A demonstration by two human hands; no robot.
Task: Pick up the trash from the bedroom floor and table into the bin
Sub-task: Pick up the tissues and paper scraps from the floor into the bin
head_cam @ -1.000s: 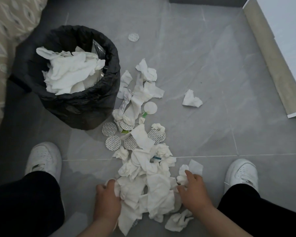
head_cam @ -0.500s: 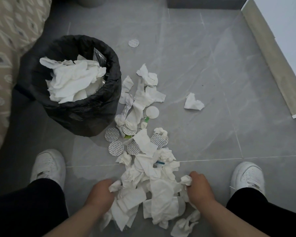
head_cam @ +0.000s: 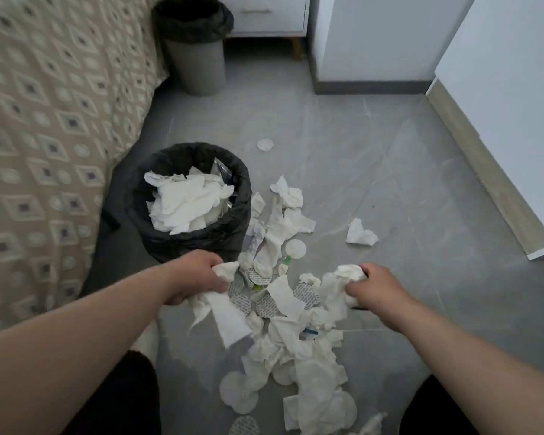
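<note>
Head view, looking down past my arms: the bed (head_cam: 44, 127) runs along beyond my left hand (head_cam: 195, 277), and a white cabinet (head_cam: 515, 120) stands well off beyond my right hand (head_cam: 374, 285). Straight ahead of my left hand, just past the knuckles, sits the bin (head_cam: 198, 243), lined with a black bag and already heaped near the rim with white tissue. A second bin (head_cam: 195, 48) stands far ahead by the bed's corner.

Between my two hands and trailing back toward my knees lies the pile of tissues (head_cam: 296, 340), mixed with round cotton pads (head_cam: 237, 392) and round foil seals (head_cam: 305, 295). One loose tissue (head_cam: 360, 235) lies apart, ahead of my right hand, and a single seal (head_cam: 265, 144) sits beyond the bin.

The fingers of my left hand are closed on a bunch of tissue (head_cam: 226, 312) that hangs down below the fist; those of my right are curled tight round a crumpled wad (head_cam: 346, 276).

I judge all of this to be very light, soft and crushable, so handfuls can be squeezed hard without harm, but loose ends may drop on the way. The flat seals and pads will likely need pinching at an edge, or scooping up inside tissue. With the bin so full, pressing down may be needed.
</note>
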